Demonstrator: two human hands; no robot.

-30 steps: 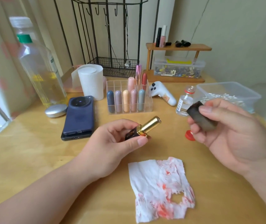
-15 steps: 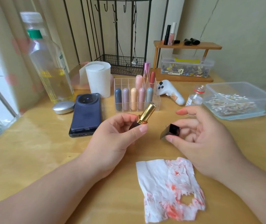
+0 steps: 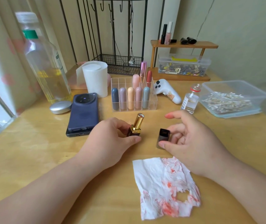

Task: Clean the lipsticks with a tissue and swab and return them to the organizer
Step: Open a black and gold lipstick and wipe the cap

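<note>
My left hand (image 3: 111,141) grips the open lipstick (image 3: 137,125), right hand (image 3: 192,143) pinches its cap (image 3: 163,138). If I misalign them while capping, I reckon the tip smears the rim.

On the table (image 3: 32,151), the tissue (image 3: 158,180) is lying nearest the person, just in front of the right hand (image 3: 193,146). The left hand (image 3: 111,143) is holding the lipstick (image 3: 137,125) nearly upright, left of and apart from the cap (image 3: 163,138) in the right hand. Behind them the organizer (image 3: 117,82) is standing, with the phone (image 3: 83,112) lying to its left and the tissue roll (image 3: 95,80) sitting behind the phone. The vial (image 3: 190,101) is standing right of the organizer, and the swab box (image 3: 258,94) is sitting further right.
</note>
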